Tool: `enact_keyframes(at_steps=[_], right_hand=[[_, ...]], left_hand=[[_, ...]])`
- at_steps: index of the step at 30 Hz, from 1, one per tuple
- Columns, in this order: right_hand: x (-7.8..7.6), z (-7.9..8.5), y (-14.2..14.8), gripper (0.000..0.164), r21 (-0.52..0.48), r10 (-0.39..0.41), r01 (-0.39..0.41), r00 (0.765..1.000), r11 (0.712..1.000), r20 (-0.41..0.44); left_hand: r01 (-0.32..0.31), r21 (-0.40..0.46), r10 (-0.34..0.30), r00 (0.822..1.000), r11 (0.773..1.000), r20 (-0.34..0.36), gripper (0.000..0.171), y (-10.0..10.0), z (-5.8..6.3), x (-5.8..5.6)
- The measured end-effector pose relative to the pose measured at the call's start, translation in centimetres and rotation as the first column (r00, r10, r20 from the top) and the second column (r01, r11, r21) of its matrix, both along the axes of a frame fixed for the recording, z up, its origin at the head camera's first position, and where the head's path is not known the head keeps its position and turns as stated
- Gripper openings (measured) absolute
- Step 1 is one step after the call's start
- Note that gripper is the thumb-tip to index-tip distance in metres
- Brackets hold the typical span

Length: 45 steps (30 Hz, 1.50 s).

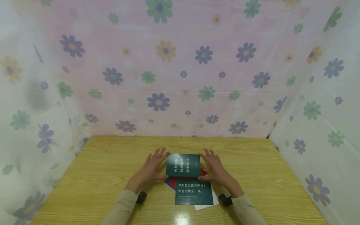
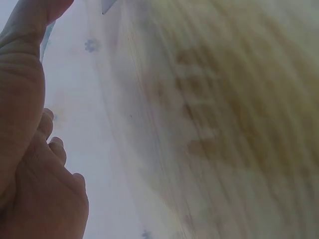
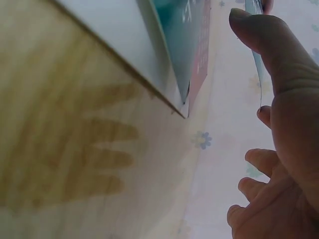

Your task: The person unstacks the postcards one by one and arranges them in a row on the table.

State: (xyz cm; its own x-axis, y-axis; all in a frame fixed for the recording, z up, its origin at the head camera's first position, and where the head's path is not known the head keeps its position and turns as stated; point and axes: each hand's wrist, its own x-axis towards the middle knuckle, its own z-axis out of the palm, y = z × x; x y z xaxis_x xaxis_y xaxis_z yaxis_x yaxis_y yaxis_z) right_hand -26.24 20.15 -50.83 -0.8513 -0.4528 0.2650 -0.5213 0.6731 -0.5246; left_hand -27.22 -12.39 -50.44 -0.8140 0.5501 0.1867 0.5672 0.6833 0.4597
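Observation:
A dark green card with pale lettering turned sideways is held up over a small pile of cards. My left hand holds its left edge, the index fingertip at the far corner and the thumb at the near one. My right hand grips the right edge the same way, its other fingers spread. In the right wrist view the held card shows almost edge-on between thumb and index finger. Below it lies another green card with white Chinese text, over a red card and a white card.
The pile lies on a wood-grain table, with a blue corner poking out at its left. Flower-printed curtains close off the back and both sides. Black wrist devices sit at both wrists.

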Motion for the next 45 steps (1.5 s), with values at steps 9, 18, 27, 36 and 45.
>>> enact_keyframes(at_steps=[9,18,27,36,45], right_hand=[[-2.3,-0.2,0.0,0.092,-0.005,0.023,-0.022,0.999,1.000,0.047],[-4.5,-0.5,0.1,0.090,0.022,0.002,-0.006,0.990,1.000,0.143],[-6.5,-0.9,0.5,0.091,0.084,-0.047,0.028,0.970,0.996,0.239],[-8.3,-0.8,1.1,0.088,0.131,-0.045,0.005,0.952,0.991,0.302],[-10.3,-0.1,1.0,0.087,0.187,-0.024,-0.033,0.956,0.982,0.293]], left_hand=[[-0.010,0.016,0.009,0.999,1.000,0.033,0.098,0.0,-0.6,-1.9],[-0.010,0.027,0.007,0.995,1.000,0.100,0.094,0.2,-0.5,-4.1],[-0.027,0.053,0.012,0.966,0.998,0.258,0.093,0.7,-1.1,-5.7],[-0.041,-0.011,0.043,0.957,0.999,0.287,0.091,1.2,-0.8,-7.2],[0.004,-0.083,0.016,0.969,0.997,0.245,0.092,1.6,0.0,-9.3]])
